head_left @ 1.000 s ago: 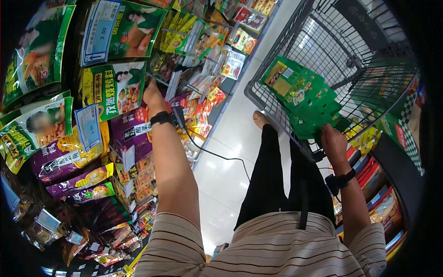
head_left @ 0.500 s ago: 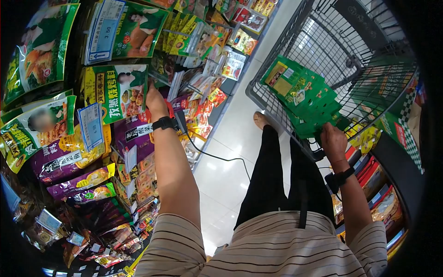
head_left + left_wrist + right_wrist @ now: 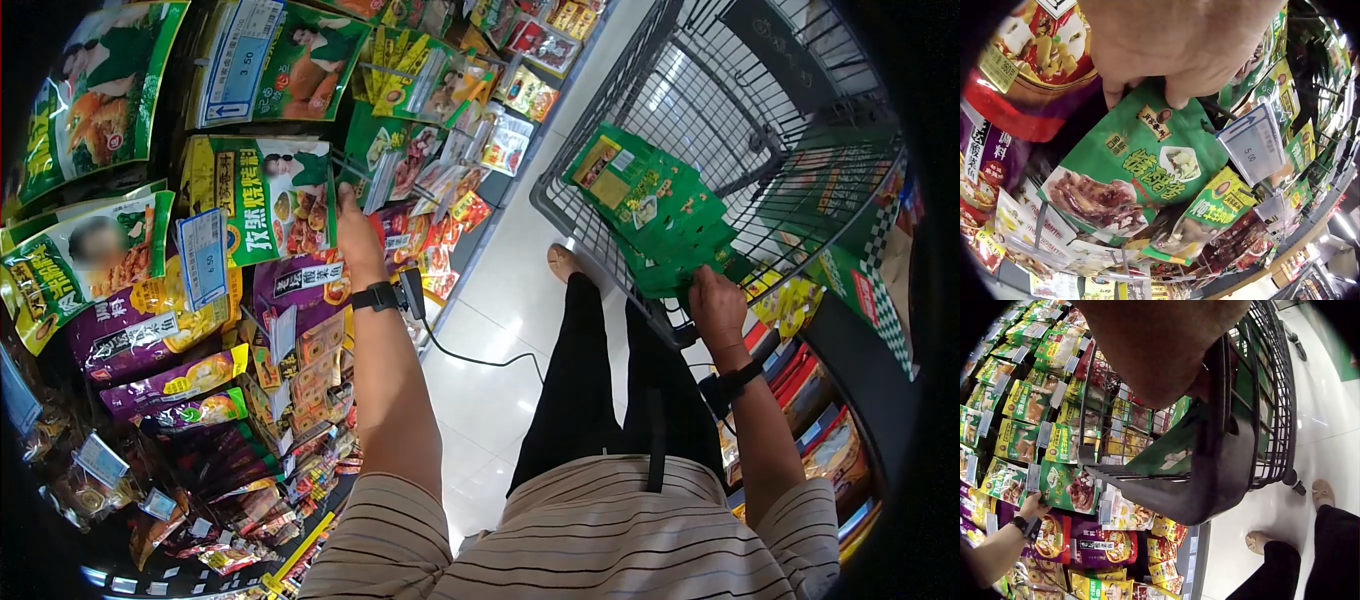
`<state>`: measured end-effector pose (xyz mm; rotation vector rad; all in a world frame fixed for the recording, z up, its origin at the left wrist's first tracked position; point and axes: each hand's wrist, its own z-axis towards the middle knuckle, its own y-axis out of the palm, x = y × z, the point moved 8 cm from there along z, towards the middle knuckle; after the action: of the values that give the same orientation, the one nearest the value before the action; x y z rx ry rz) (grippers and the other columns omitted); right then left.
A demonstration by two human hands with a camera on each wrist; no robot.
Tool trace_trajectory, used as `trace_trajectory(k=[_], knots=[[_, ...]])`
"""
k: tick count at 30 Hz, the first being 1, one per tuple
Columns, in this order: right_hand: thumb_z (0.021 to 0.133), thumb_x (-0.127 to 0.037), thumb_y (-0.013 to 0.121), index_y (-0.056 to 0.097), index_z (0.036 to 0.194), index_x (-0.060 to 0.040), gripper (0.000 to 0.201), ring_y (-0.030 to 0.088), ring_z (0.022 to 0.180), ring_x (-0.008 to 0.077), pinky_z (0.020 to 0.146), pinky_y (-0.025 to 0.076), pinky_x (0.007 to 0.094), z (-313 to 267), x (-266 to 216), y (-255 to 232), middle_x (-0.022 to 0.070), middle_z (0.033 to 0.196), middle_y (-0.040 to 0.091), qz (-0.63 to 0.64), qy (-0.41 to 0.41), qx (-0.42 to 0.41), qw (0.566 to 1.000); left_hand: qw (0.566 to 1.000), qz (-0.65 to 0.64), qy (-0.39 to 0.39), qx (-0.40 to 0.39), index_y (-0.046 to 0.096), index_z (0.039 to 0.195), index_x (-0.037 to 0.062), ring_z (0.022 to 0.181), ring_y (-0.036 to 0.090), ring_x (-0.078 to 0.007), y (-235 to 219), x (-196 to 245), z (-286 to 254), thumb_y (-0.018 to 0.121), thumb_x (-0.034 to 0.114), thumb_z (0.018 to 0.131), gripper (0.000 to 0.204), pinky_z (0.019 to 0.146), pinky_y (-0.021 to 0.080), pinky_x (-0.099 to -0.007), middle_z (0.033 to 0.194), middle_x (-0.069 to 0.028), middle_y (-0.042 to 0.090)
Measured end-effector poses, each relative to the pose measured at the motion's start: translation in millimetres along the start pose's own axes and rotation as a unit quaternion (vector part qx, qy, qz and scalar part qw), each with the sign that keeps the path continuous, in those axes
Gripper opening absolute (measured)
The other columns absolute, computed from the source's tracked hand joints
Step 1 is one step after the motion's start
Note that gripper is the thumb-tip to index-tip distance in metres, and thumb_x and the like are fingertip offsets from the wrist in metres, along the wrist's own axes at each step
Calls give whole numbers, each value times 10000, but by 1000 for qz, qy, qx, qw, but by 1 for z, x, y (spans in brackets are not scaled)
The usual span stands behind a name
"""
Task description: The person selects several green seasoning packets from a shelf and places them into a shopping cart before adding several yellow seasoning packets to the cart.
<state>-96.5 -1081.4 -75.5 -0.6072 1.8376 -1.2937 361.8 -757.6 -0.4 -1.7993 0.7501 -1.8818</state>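
My left hand [image 3: 358,235] is among the hanging packets in the head view. In the left wrist view its thumb and fingers pinch the top edge of a green packet [image 3: 1141,156] with a meat picture, which lies tilted by a price tag [image 3: 1252,145]. The right wrist view shows that green packet [image 3: 1071,487] beside my left hand [image 3: 1034,507]. My right hand [image 3: 717,308], fingers curled, grips the near corner of the shopping cart [image 3: 660,325]; the hand hides most of its hold. Several overlapping green packets [image 3: 655,195] lie in the cart.
Shelf packets hang in rows on hooks, among them a green-and-yellow packet [image 3: 285,200] and purple packets [image 3: 130,335]. Price tags [image 3: 203,258] stick out in front. White floor [image 3: 480,365] lies between shelf and cart; another stocked shelf [image 3: 835,440] stands at the right.
My left hand has moved slightly right and down in the head view, and a green packet now shows beside it. Nearby hanging packets have shifted. My right hand has barely moved.
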Motion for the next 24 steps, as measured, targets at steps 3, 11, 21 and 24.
trace_trajectory(k=[3, 11, 21, 24], knots=[[832, -100, 613, 539, 881, -70, 94, 617, 662, 352, 586, 494, 467, 0, -1, -1, 135, 712, 598, 0, -3, 5, 1000, 1000, -16, -7, -5, 578, 1268, -53, 1172, 522, -331, 0, 0, -3, 492, 411, 1026, 531, 1048, 348, -360, 1309, -191, 591], [834, -105, 615, 536, 869, -68, 94, 618, 669, 355, 591, 489, 475, 1, -1, -1, 135, 718, 600, 4, -4, 5, 1000, 999, 9, -24, -24, 602, 1227, -55, 1094, 556, -342, -3, -28, 3, 503, 414, 1021, 521, 959, 405, -381, 1224, -212, 628], [841, -124, 616, 550, 874, -68, 92, 622, 686, 359, 609, 488, 481, 1, 0, 3, 137, 734, 612, -8, 7, -12, 1000, 998, -44, -28, -19, 576, 1255, -64, 1119, 556, -330, 1, -33, 6, 536, 350, 1016, 480, 1010, 396, -379, 1285, -197, 602], [833, -120, 617, 548, 863, -66, 93, 623, 689, 360, 612, 491, 480, 2, -1, 1, 135, 732, 612, -4, 9, -12, 1000, 996, 77, 50, 14, 597, 1216, -62, 1106, 570, -345, -4, -28, 1, 566, 308, 1003, 428, 998, 409, -386, 1278, -201, 612]])
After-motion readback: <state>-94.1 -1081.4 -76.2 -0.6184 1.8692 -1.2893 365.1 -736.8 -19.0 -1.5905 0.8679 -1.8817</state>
